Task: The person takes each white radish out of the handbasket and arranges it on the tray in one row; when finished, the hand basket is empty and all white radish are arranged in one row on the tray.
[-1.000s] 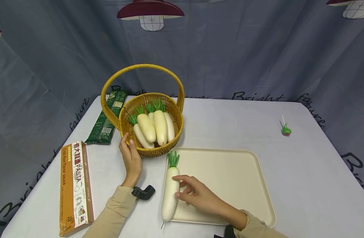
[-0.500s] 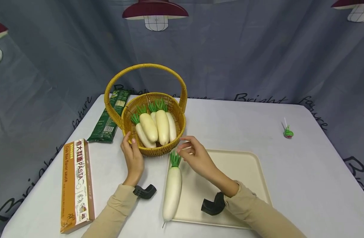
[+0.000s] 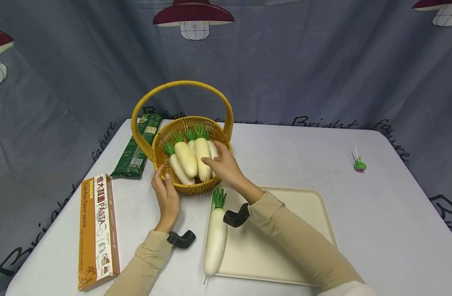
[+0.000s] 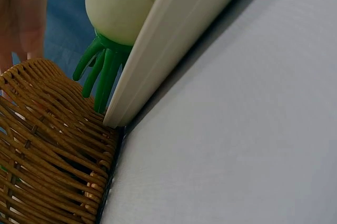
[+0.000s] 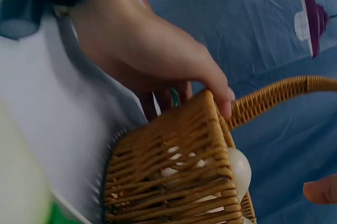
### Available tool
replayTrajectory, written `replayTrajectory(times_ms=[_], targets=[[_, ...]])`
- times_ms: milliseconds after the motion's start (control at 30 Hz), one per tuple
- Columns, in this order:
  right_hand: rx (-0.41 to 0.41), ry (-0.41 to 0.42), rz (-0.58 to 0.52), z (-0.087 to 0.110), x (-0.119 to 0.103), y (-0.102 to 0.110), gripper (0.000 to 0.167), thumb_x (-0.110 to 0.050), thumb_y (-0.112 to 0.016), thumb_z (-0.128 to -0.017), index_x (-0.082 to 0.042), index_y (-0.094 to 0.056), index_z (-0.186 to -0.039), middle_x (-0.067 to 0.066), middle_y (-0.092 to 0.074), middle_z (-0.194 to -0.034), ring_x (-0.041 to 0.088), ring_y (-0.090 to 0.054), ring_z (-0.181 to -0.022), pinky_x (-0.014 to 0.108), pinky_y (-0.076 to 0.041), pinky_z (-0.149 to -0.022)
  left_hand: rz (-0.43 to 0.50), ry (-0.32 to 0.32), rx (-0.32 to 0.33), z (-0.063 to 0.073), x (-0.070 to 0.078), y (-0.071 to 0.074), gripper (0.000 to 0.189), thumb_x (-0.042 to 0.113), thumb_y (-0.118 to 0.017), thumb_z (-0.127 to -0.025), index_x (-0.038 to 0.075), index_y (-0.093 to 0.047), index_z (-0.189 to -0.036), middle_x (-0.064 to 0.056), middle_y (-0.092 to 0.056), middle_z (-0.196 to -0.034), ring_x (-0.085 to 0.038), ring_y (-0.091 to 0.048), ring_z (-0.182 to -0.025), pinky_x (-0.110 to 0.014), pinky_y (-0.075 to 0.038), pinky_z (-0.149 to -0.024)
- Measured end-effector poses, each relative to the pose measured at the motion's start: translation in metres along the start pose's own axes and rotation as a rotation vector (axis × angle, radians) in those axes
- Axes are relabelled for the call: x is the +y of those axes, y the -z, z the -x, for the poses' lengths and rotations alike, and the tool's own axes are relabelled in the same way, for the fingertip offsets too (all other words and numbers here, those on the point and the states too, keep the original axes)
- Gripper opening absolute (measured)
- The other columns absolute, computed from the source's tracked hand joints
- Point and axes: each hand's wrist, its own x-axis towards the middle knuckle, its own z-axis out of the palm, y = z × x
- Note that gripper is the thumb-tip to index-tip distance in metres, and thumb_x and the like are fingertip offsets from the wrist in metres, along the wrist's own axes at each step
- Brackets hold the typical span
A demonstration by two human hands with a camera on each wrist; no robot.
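Now that the right hand (image 3: 227, 166) has left the tray (image 3: 257, 257), where 1 radish (image 3: 215, 242) lies, for the radishes (image 3: 186, 160) in the basket (image 3: 192, 189), work centres there; its grip I cannot tell. The left hand (image 3: 168, 205) touches the basket, fingers relaxed.

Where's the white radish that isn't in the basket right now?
In the head view, the loose radish lies just left of centre, along the left edge of the cream tray, its green leaves pointing toward the wicker basket.
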Motion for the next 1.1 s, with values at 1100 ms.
replayTrajectory(times_ms=[1100], targets=[[-0.098, -0.235, 0.038, -0.04, -0.004, -0.011, 0.081, -0.019, -0.064, -0.08, -0.026, -0.015, -0.144, 0.018, -0.018, -0.144, 0.029, -0.053, -0.098, 0.039, -0.053, -0.07, -0.015, -0.012, 0.028, 0.002, 0.002, -0.001, 0.044, 0.03, -0.027, -0.099, 0.006, -0.029, -0.136, -0.022, -0.028, -0.134, -0.031, -0.026, -0.129, -0.047, -0.019, -0.105]])
